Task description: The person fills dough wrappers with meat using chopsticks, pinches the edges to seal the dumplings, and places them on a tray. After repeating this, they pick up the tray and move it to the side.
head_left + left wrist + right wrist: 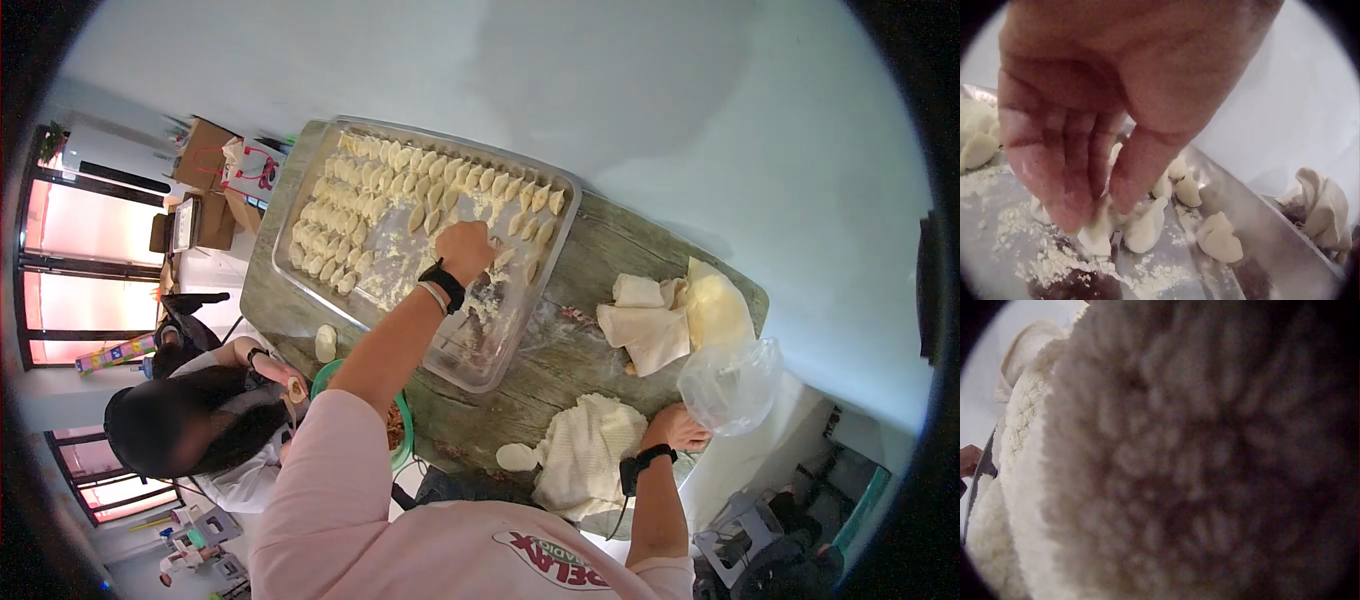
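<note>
My left hand (466, 250) reaches over the metal tray (465, 372). Between thumb and fingertips it pinches a dumpling (1096, 234), low over the floury tray bottom. Another dumpling (1145, 226) lies right beside it, and a further dumpling (1219, 237) sits nearer the tray wall. Rows of pale folded dumplings (330, 225) fill the left and far parts of the tray. By the table's right edge, my right hand (680, 428) rests with relaxed fingers beside a crumpled cream towel (592, 450). Fleecy fabric (1179, 462) covers most of the right wrist view and hides that hand.
Cloths (645, 325) and a clear plastic bag (735, 385) lie at the table's right end. A white round piece (516, 457) sits beside the towel. At left, another person (215, 420) holds a small wrapper near a green bowl (402, 455) of filling, partly behind my arm.
</note>
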Available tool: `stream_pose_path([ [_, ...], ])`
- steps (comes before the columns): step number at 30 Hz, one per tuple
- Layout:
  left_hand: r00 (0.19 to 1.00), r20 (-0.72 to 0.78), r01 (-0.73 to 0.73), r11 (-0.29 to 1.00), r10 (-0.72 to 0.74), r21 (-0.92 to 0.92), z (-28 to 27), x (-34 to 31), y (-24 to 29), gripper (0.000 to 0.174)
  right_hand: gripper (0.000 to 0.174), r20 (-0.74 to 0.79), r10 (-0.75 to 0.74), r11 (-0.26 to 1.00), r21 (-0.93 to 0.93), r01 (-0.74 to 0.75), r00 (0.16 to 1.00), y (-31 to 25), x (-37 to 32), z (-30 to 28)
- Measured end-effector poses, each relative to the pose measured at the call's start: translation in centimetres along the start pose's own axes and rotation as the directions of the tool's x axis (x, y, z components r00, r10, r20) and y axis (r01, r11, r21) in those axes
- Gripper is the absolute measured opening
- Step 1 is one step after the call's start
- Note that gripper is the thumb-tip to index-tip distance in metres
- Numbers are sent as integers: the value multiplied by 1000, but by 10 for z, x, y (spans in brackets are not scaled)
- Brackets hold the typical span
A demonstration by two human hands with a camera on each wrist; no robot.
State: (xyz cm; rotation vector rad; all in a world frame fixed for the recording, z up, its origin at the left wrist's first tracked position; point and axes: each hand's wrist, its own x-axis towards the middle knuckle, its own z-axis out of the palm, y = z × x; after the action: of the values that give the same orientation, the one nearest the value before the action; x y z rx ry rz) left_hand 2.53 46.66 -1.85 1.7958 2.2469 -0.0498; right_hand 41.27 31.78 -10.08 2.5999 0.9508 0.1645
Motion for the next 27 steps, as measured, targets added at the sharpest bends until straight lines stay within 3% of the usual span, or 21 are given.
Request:
stream_pose_path([
  [4, 999, -28, 28, 999, -27, 30, 3, 3, 2, 14, 50, -115, 65, 990, 130, -50, 991, 0, 9, 22],
  [6, 999, -8, 38, 999, -38, 25, 2, 9, 4, 13, 50, 16, 28, 997, 75, -29, 999, 1, 6, 12],
  [9, 991, -134, 16, 996, -27, -87, 5, 26, 3, 11, 52, 108, 10, 997, 77, -18, 994, -1, 0, -16],
  [14, 950, -311, 3, 994, -35, -105, 21, 41, 6, 7, 55, 149, 9, 994, 108, -26, 989, 1, 4, -11],
  [23, 978, -206, -10, 987, -23, -159, 15, 38, 12, 10, 57, 202, 24, 994, 97, -45, 979, -2, 1, -29],
  [27, 962, -267, -23, 959, -55, -283, 2, 27, 5, 14, 55, 231, 3, 991, 132, -35, 973, 1, 3, -25],
])
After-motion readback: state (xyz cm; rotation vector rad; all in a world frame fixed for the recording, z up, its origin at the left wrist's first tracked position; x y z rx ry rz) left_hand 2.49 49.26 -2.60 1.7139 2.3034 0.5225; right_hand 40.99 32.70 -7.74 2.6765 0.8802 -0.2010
